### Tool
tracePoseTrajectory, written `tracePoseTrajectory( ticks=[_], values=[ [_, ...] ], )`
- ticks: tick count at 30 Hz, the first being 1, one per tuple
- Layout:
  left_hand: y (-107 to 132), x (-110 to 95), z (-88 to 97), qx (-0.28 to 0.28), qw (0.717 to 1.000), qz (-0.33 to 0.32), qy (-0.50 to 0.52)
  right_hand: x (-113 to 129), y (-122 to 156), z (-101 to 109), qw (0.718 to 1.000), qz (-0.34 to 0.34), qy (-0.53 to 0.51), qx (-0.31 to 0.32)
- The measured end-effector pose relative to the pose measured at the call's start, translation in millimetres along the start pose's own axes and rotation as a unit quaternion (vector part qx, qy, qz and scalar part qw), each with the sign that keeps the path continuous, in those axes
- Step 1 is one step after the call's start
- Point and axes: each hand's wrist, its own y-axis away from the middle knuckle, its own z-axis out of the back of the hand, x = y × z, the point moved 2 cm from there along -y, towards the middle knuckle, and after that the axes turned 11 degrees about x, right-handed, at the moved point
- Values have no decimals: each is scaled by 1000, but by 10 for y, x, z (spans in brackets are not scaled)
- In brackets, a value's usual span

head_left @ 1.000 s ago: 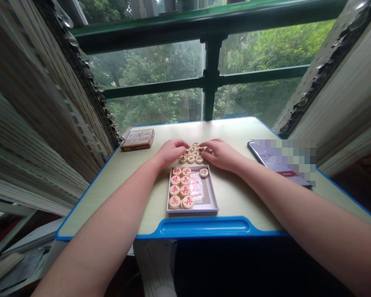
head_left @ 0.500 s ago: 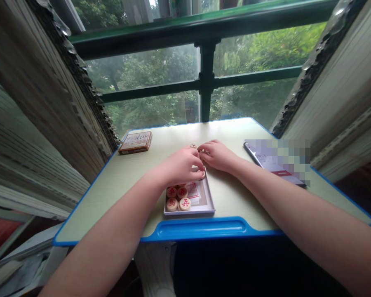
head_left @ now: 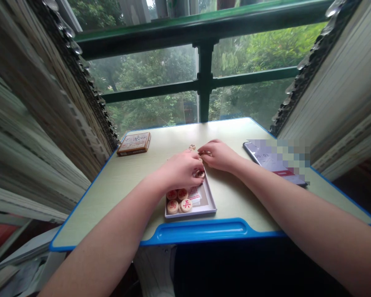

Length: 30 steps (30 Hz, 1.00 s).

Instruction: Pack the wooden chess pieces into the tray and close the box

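A shallow white box (head_left: 210, 201) lies near the front of the table. Inside it, round wooden Chinese chess pieces (head_left: 186, 205) with red characters are stacked at the left, beside some folded paper (head_left: 195, 195). Over the box's far part, my left hand (head_left: 181, 170) grips a chess piece (head_left: 200, 174) with a dark mark between thumb and fingers. My right hand (head_left: 219, 155) rests on the table just beyond the box, fingers curled together; what they hold, if anything, is hidden. Another piece (head_left: 192, 147) sits on the table past both hands.
A brown printed box (head_left: 134, 143) lies at the table's back left. At the right is a phone-like device (head_left: 266, 163), partly pixelated. The table (head_left: 117, 194) has a blue edge and a blue front tray (head_left: 200, 227). Curtains and a green-framed window surround it.
My left hand has shifted slightly down over the box, and the chess piece in its fingers now shows its marked face. My right hand has barely moved.
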Motion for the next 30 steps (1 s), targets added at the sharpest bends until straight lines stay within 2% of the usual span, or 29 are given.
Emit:
tracePoseTrajectory(
  ticks=[7, 10, 16, 20, 26, 30],
  values=[
    [6, -37, 3, -17, 1000, -1, -16, -11, -6, -56, 999, 41, 17, 13],
    [-5, -34, -13, -9, 1000, -2, -13, -3, -9, -59, 999, 35, 24, 4],
    [-29, 19, -63, -8, 1000, 15, 7, 35, 45, 104, 997, 26, 10, -78],
    [-27, 29, -68, -5, 1000, 19, -4, 49, 105, 237, 994, 27, 11, -109],
    [-6, 2, -30, 29, 1000, 11, 0, 28, 119, 255, 995, 0, 9, -100],
    [-3, 9, -38, 29, 999, 9, 14, 35, 107, 219, 995, 0, 4, -98]
  ],
)
